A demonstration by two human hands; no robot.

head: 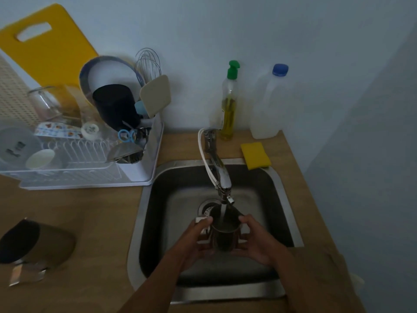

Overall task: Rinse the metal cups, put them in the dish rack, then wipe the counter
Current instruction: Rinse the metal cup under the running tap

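I am looking down at a wooden surface (101, 211) that is running along a plain pale wall (225, 30). A steel sink (225, 292) is sitting sunk into it. The light is falling dim and bluish, and the side wall (372, 132) on the right is lying in darker shade.

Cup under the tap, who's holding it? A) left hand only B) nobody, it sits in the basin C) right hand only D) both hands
D: the left hand and the right hand both grip the metal cup from either side, under the stream from the faucet.
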